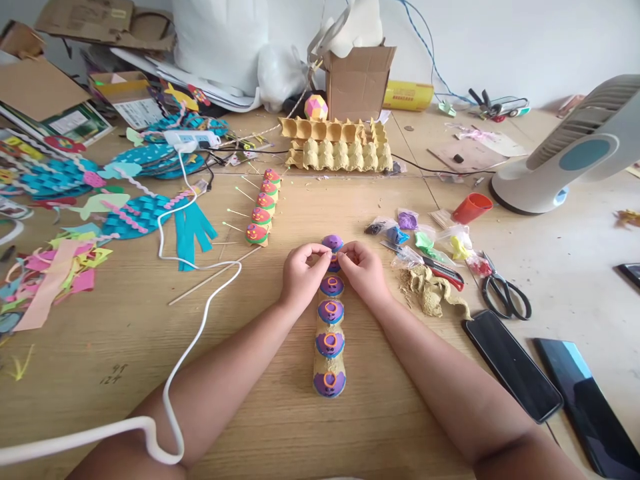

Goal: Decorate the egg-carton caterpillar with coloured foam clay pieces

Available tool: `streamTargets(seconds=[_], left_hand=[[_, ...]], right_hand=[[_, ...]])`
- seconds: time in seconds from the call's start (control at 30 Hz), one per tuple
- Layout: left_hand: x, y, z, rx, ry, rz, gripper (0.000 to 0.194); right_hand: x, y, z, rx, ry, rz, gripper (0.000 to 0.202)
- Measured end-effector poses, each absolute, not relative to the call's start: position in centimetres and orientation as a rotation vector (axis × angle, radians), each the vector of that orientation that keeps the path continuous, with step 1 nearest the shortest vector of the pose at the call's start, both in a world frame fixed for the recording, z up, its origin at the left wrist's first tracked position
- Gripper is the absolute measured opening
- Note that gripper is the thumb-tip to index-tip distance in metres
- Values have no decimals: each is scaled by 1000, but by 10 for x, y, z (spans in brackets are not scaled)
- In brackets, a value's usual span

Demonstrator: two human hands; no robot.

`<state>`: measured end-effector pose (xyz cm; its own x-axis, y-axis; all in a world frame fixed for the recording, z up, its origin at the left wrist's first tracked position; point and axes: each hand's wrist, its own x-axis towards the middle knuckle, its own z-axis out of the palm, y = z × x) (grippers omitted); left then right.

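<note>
A strip cut from an egg carton (338,363) lies lengthwise before me, its bumps capped with purple clay edged in blue. The nearer caps, such as this purple clay cap (323,344), carry an orange ring and small dark marks; the farthest purple cap (331,243) shows no ring. At the second cap from the far end, my left hand (306,272) and my right hand (364,270) meet from either side, thumbs and forefingers pinched. A bit of orange clay strip (335,254) shows between the fingertips, which partly hide it.
Left of centre stands a red-and-green decorated carton strip (261,217); egg cartons (345,155) lie behind. Clay bags (425,241), a utility knife (444,272), scissors (504,297) and a phone (513,365) are at right, beyond them a fan (565,160). A white cable (200,327) crosses the left.
</note>
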<state>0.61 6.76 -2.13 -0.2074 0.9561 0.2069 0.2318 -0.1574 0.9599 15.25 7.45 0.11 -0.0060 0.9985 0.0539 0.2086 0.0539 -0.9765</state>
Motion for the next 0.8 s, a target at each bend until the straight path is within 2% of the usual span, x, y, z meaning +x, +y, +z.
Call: streamTargets(seconds=[0.23, 0.8], left_hand=[[5, 70, -26, 1356, 1418, 1437, 11], [4, 66, -14, 1448, 1387, 1444, 41]], right_hand=[[152, 74, 2, -1321, -1383, 1072, 14], [154, 73, 2, -1308, -1382, 1073, 26]])
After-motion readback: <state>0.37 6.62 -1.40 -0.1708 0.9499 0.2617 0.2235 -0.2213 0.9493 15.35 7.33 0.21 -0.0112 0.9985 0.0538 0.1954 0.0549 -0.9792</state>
